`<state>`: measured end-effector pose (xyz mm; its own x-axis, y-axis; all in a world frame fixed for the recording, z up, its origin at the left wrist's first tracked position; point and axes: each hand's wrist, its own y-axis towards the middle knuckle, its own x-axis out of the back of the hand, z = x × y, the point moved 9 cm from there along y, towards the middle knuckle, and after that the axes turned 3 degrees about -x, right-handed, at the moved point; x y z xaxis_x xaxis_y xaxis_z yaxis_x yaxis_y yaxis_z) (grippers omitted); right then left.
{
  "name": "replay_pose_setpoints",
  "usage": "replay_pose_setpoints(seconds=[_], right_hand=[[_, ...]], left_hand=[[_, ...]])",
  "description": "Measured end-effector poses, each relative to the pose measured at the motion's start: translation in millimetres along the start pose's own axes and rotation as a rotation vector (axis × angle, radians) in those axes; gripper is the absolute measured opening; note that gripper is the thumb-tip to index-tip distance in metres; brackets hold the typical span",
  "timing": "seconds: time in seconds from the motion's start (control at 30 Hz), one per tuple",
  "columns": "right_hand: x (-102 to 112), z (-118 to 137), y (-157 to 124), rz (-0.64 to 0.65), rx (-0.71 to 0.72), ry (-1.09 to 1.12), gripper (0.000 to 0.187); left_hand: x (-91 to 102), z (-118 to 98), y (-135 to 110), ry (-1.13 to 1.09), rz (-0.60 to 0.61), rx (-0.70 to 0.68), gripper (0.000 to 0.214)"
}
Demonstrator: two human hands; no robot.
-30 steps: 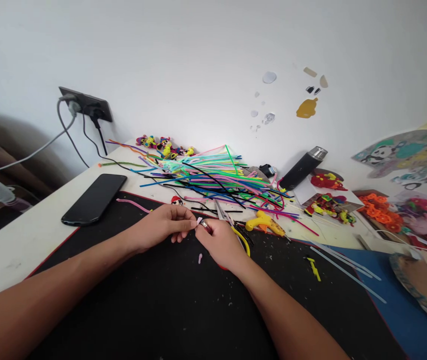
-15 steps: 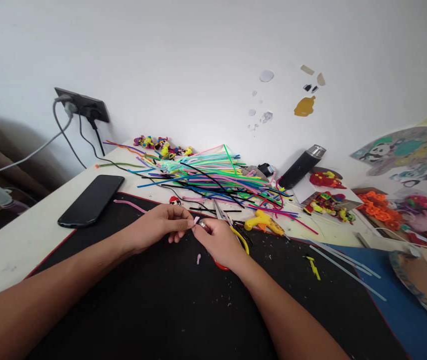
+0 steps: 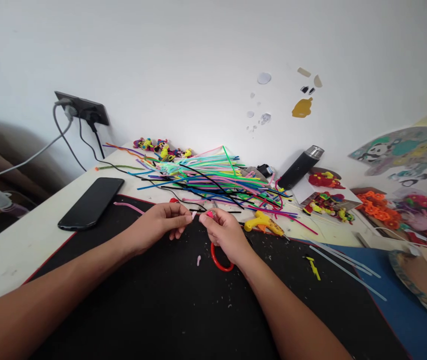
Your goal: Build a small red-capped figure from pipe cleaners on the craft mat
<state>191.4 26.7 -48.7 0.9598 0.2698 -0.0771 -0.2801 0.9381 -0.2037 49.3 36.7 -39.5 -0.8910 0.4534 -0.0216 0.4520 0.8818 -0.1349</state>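
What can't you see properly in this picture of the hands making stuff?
- The tiny pink piece pinched by the left hand: too small in the head view to tell its shape.
- What the right hand grips: fingers cover it; only a pink tip shows.
- The red ring: partly hidden under the right hand.
- The small figures by the wall: too small to identify.

Two hands, one phone (image 3: 91,202), one glue gun (image 3: 264,222), one flask (image 3: 299,167) (upper right), one red ring (image 3: 219,260).
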Motion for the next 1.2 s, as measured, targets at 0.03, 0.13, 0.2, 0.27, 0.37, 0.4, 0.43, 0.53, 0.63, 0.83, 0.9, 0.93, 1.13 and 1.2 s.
replay_pose_setpoints(seconds=[0.03, 0.13, 0.2, 0.27, 0.37, 0.4, 0.43, 0.53, 0.63, 0.83, 0.9, 0.93, 1.13, 1.2], right_hand=[[1, 1, 0, -0.012, 0.000, 0.044, 0.042], [2, 4, 0, -0.019, -0.003, 0.102, 0.039], [1, 4, -1, -0.010, -0.007, 0.106, 0.038], [0, 3, 0, -0.002, -0.006, 0.104, 0.038], [-1, 3, 0, 0.006, -0.001, 0.101, 0.037], [-1, 3, 0, 0.008, -0.001, 0.102, 0.037], [-1, 3, 0, 0.010, -0.003, 0.104, 0.036], [-2, 3, 0, 0.017, -0.011, 0.114, 0.036], [-3, 3, 0, 0.027, -0.020, 0.125, 0.037], [-4, 0, 0, 0.029, -0.027, 0.116, 0.037], [-2, 1, 0, 0.025, -0.024, 0.133, 0.037], [-1, 2, 0, 0.019, -0.024, 0.145, 0.037], [2, 3, 0, 0.002, -0.020, 0.175, 0.037], [0, 2, 0, 0.012, -0.030, 0.167, 0.037]], left_hand=[[-1.4, -1, 0, 0.015, 0.007, 0.000, 0.038], [-5.3, -3, -1, 0.061, 0.026, -0.004, 0.038], [-7.3, -3, -1, 0.088, 0.033, -0.004, 0.039], [-8.8, -3, -2, 0.107, 0.036, 0.001, 0.040], [-10.5, -1, -2, 0.129, 0.045, 0.011, 0.040], [-10.9, -1, -2, 0.136, 0.047, 0.010, 0.040], [-11.1, -1, -2, 0.141, 0.050, 0.010, 0.040], [-11.1, -1, -2, 0.141, 0.053, 0.009, 0.040], [-11.0, -1, -2, 0.139, 0.050, 0.007, 0.041], [-12.5, 0, -3, 0.136, 0.054, 0.009, 0.043], [-12.3, -1, -3, 0.134, 0.049, 0.008, 0.043], [-12.1, -1, -3, 0.133, 0.044, 0.008, 0.042], [-11.3, -3, -2, 0.124, 0.025, 0.009, 0.042], [-10.8, -4, -2, 0.123, 0.020, 0.004, 0.043]])
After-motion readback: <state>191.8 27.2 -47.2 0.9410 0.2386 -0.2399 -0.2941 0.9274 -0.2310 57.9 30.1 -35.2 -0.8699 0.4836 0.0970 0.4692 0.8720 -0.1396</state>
